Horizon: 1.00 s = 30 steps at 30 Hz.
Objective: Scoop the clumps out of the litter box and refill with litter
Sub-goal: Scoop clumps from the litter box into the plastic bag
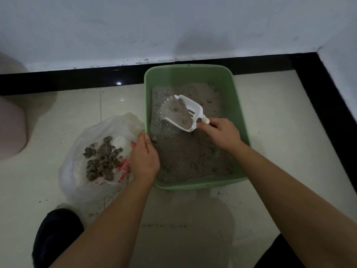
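A green litter box stands on the tiled floor, filled with grey litter. My right hand grips the handle of a white slotted scoop, held just above the litter with litter and a few small clumps in it. My left hand rests at the box's left rim, between the box and a white plastic bag. Inside the open bag lies a pile of several dark clumps.
A black skirting band runs along the white wall behind the box and down the right side. A pale rounded object sits at the far left. My dark-clothed knees are at the bottom corners. Scattered litter grains dot the floor.
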### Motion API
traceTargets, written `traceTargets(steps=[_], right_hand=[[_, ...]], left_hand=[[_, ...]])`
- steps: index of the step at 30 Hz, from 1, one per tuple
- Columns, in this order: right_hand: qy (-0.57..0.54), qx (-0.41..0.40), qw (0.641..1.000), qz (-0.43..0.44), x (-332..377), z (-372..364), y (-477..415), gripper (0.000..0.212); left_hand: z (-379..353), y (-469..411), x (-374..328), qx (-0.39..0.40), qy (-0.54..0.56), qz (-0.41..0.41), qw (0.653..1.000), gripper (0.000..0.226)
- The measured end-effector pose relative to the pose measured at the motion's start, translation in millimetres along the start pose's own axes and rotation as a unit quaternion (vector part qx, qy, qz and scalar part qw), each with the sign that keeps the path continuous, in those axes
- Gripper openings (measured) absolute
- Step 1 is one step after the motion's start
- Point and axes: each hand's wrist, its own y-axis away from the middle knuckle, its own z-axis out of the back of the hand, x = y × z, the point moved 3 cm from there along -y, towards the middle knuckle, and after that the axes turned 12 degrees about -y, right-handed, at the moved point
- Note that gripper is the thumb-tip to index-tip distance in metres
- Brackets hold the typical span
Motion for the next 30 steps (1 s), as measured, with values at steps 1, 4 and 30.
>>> traceTargets(steps=[1,4,30], right_hand=[[-0.018,-0.012,1.0,0.0,2,7,3,0.028],[-0.039,-0.051,0.998,0.014,8,29,12,0.024],[0.093,0.001,0.995,0.035,3,23,54,0.047]], left_hand=[[0,0,0,-0.001,0.002,0.0,1.0,0.043],[1,1,1,-0.004,0.003,-0.003,1.0,0.042],[11,-9,1,0.036,-0.034,-0.051,0.997,0.037]])
